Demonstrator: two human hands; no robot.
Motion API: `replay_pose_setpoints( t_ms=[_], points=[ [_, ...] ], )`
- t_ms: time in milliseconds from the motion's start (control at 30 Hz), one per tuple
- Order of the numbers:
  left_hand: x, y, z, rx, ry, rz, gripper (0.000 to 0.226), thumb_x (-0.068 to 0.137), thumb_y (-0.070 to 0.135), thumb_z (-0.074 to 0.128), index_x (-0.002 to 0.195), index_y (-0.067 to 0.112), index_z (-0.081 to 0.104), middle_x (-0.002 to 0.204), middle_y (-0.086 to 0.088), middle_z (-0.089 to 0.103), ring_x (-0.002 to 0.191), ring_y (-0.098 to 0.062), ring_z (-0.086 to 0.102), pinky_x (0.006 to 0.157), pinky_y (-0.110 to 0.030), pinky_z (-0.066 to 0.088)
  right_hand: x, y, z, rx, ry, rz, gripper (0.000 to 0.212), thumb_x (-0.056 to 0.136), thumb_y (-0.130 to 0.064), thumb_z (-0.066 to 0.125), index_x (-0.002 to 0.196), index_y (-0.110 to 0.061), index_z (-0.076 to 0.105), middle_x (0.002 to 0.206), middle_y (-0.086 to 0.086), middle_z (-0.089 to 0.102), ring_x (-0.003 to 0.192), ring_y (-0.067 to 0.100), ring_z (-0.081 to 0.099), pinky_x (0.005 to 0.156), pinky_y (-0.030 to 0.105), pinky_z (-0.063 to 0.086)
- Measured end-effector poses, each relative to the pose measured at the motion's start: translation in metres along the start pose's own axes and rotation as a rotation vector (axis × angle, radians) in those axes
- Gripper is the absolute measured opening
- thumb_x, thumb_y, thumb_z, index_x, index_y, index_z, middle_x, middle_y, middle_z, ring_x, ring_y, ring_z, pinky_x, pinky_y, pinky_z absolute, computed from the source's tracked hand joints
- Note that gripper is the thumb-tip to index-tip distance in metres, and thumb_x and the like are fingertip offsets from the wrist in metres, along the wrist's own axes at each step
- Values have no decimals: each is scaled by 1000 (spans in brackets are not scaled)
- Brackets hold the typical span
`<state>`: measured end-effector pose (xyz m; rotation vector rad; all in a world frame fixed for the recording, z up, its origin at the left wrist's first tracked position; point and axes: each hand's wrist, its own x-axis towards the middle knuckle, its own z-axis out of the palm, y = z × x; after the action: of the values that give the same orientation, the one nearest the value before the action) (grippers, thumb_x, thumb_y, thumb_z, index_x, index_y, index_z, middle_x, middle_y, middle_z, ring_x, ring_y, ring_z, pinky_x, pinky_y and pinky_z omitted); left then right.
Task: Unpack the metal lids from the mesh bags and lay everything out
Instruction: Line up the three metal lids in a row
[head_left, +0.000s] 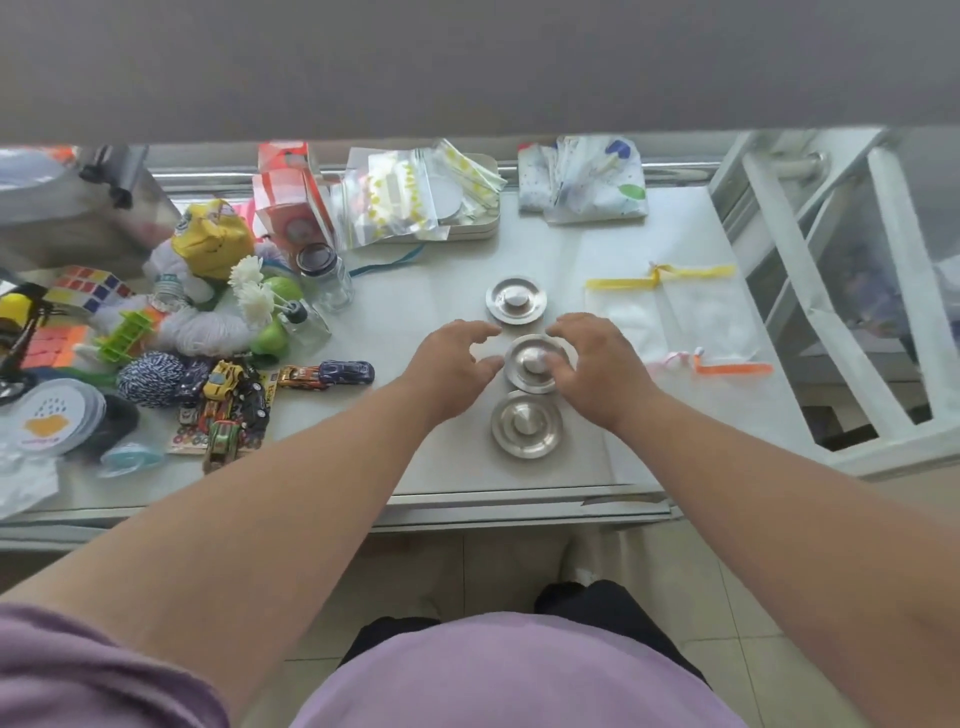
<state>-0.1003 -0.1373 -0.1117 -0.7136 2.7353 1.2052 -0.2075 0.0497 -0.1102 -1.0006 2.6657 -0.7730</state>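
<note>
With 3 lids out, both spread hands (457, 364) (597, 364) flanked the middle lid (532, 364), which wanted only nudging into line with the others, toward the worktop's (467, 478) near edge.

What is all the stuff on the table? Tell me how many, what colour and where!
round metal lids: three, silver, in a row mid-table
flat mesh bags: at least two, white, yellow and orange ribbons, right of the lids
toy cars: several, mixed colours, left of the lids
puzzle cubes: two, multicoloured, far left
ball of twine: one, blue-white, left
glass jar: one, clear, dark lid, back left
zip bags: a pile, clear with yellow print, back
folded cloth: white, spotted, back right
left hand: open, beside the middle lid
right hand: fingers on the middle lid
</note>
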Motion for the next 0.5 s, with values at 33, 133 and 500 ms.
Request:
replay_pose_setpoints(
  t_ms=[33, 133, 500],
  points=[
    [-2, -1, 2, 0, 0, 2, 45, 99, 33, 70, 144, 28, 64, 133, 2, 64, 93, -15, 59, 93, -27, 46, -5, 3, 2, -3, -8, 1, 30, 93, -17, 69, 120, -5, 71, 124, 14, 70, 119, 34, 61, 107, 38, 41],
    [-3, 0, 9, -7, -13, 14, 41, 96, 33, 73, 137, 30, 69, 126, 3, 67, 93, -14, 60, 91, -25, 46, -9, 4, 9, 34, -53, 15, 27, 92, -15, 69, 118, -8, 73, 119, 11, 71, 113, 30, 64, 103, 33, 44],
    [-1, -4, 12, 26, 5, 23, 28, 96, 26, 73, 124, 23, 76, 120, -2, 68, 102, -21, 64, 98, -31, 49, -2, -7, 19, 26, -31, -24, 18, 89, -7, 72, 105, -8, 77, 114, 9, 72, 106, 29, 65, 98, 34, 48]
  ],
)
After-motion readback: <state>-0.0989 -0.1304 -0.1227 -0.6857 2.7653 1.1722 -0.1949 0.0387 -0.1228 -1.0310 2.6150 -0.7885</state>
